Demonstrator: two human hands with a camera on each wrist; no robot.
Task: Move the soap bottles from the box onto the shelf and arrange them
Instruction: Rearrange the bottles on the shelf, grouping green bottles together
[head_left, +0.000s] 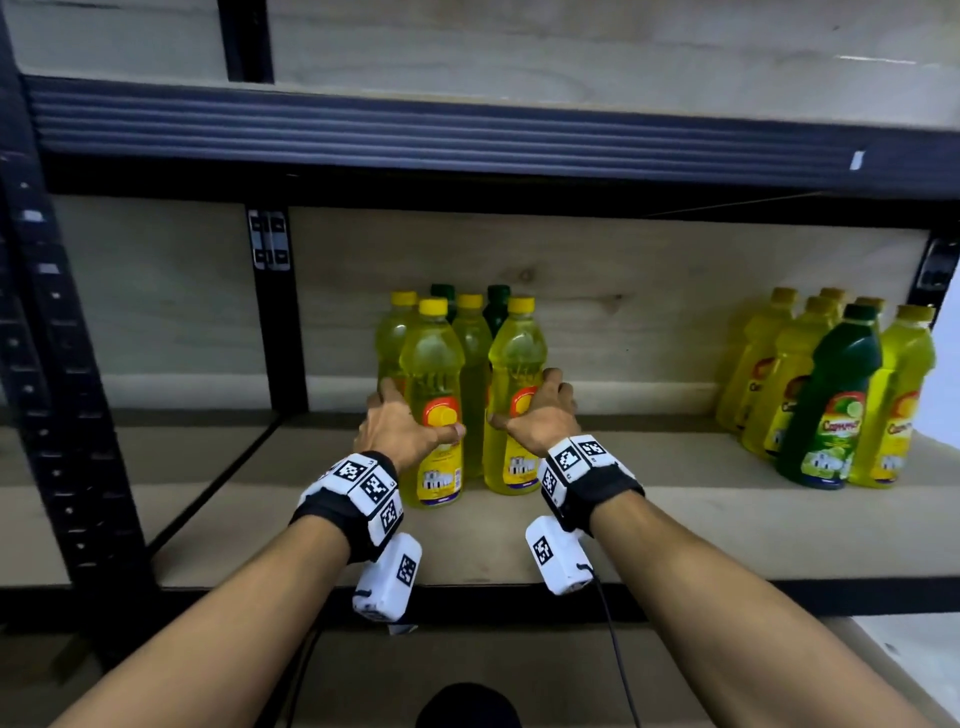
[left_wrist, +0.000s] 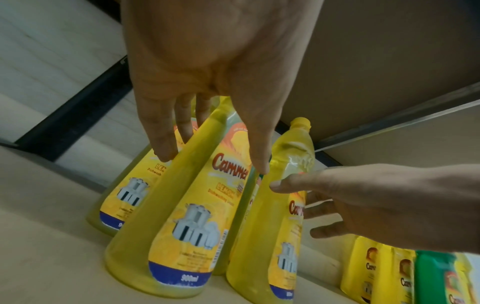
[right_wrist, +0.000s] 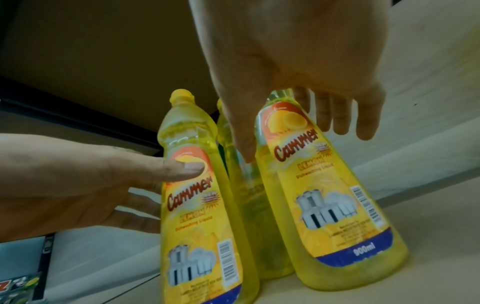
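Shelf (head_left: 675, 525); hands (head_left: 400, 431) around front bottles (head_left: 434, 405).

Two upright yellow soap bottles (head_left: 432, 400) stand side by side on the shelf (head_left: 675, 525), in front of perhaps five more.

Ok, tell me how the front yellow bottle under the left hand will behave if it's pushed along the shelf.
The front left yellow bottle is tall with a narrow neck, so a high push probably tips it; the left hand sits mid-body. It looks full, so likely heavy for its size. Its smooth plastic may slide on the shelf board and bump the bottles behind.
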